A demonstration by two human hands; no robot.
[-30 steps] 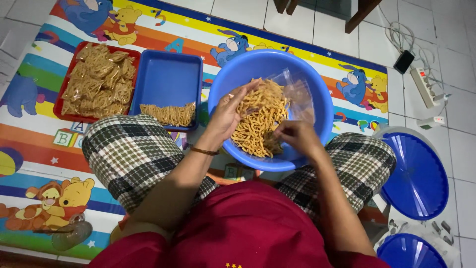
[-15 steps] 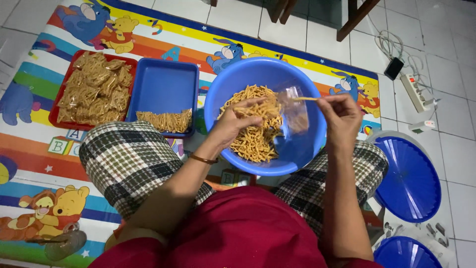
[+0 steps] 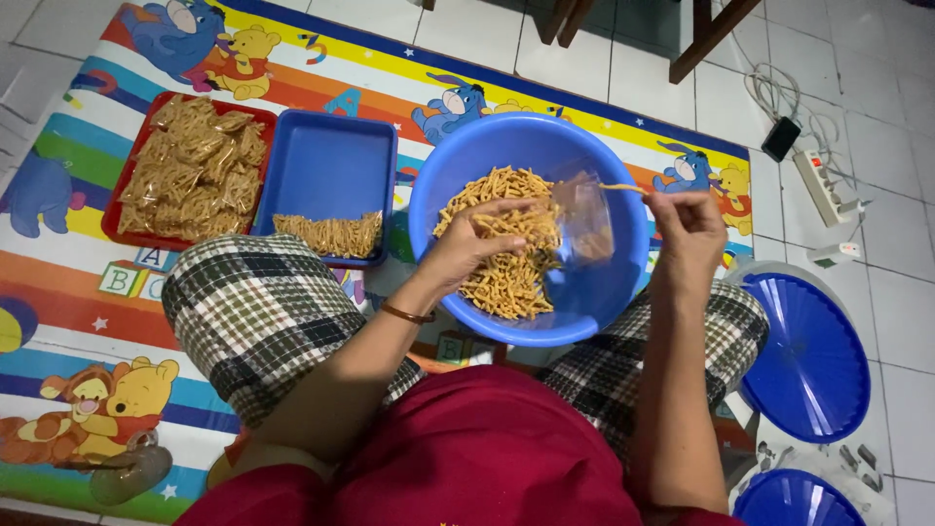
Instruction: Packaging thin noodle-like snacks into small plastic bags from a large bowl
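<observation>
Sitting cross-legged with the big blue basin point(image 3: 531, 161) right between my knees; everything else I'll place off that. My left hand point(image 3: 472, 244) is over the pile of snack sticks point(image 3: 506, 278) inside the basin, fingers curled loosely around a small bunch of them, palm facing the bag. My right hand point(image 3: 687, 229) is up above the basin's right rim, fingers pinched shut on the top edge of a small clear plastic bag point(image 3: 584, 219); the bag hangs down inside the basin, mouth toward my left hand, touching the sticks I'm holding there. One stray stick pokes out sideways by my right fingertips.

Left of the basin sits a blue tray point(image 3: 331, 166) with a row of filled packets along its near edge; further left, a red tray point(image 3: 127, 209) heaped with finished packets. Right of the basin, two round blue lids point(image 3: 813, 356) lie on the tile floor; all on a cartoon play mat point(image 3: 68, 292).
</observation>
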